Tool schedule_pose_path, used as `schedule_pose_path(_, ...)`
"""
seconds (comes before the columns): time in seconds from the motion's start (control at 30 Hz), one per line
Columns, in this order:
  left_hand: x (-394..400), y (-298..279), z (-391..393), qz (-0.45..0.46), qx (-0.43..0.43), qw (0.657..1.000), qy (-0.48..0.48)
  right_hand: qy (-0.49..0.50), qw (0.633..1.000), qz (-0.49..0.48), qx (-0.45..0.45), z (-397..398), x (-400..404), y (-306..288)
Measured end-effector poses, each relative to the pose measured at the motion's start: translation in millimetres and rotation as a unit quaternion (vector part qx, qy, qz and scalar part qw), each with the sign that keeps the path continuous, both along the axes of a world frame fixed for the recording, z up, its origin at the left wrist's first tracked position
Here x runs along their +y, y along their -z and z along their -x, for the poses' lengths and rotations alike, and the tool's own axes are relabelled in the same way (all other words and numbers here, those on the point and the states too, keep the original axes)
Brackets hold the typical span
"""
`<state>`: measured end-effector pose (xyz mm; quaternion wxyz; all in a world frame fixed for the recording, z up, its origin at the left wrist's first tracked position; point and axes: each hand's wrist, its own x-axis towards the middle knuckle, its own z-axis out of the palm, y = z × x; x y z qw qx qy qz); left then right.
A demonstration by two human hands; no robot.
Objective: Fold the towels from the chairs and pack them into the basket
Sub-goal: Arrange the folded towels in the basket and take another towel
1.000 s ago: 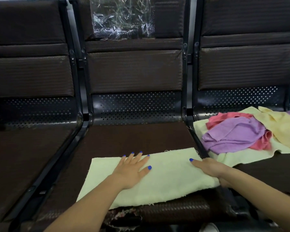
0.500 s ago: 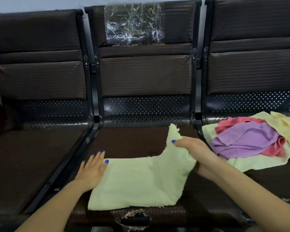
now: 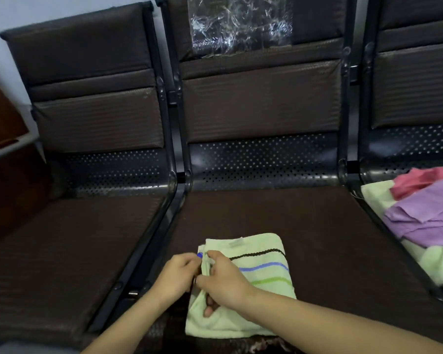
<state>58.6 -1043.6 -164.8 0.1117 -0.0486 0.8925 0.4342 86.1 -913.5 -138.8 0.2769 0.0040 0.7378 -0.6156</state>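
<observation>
Head view: my left hand (image 3: pixel 177 273) and right hand (image 3: pixel 221 281) both pinch the left edge of the folded pale-green towel (image 3: pixel 251 284) on the middle chair seat (image 3: pixel 317 226). It looks soft, light, floppy; I'd grip stacked edges. Farther right, loose towels (image 3: pixel 420 215) wait.

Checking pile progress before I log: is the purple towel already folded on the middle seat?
No, the purple towel lies crumpled in the pile on the right-hand seat; only the striped pale green towel is on the middle seat.

Counts: chairs, towels, hands

Three chairs (image 3: pixel 261 103); one folded striped towel (image 3: pixel 264 272); a pile (image 3: pixel 425 215) showing three colours, pink, purple, pale yellow; two hands (image 3: pixel 225 282).
</observation>
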Motion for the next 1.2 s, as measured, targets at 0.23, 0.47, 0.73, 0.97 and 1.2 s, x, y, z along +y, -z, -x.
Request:
schedule_pose_path(0.23,5,-8,6,-0.09,-0.039,0.994,-0.037,-0.041,0.987,0.069,-0.137,-1,11,-4)
schedule_pose_path(0.47,9,-9,8,-0.088,-0.056,0.992,-0.069,-0.125,0.959,0.133,-0.218,-8,25,-14)
schedule_pose_path(0.73,21,-6,10,0.141,0.002,0.99,-0.028,-0.091,0.995,-0.036,0.03,-13,44,-35)
schedule_pose_path(0.97,23,0,12,0.195,0.005,0.981,0.018,-0.341,0.79,-0.435,0.267,-19,91,3)
schedule_pose_path(1.2,33,-2,7,0.316,0.004,0.949,0.01,-0.412,0.754,-0.398,0.322,-47,86,5)
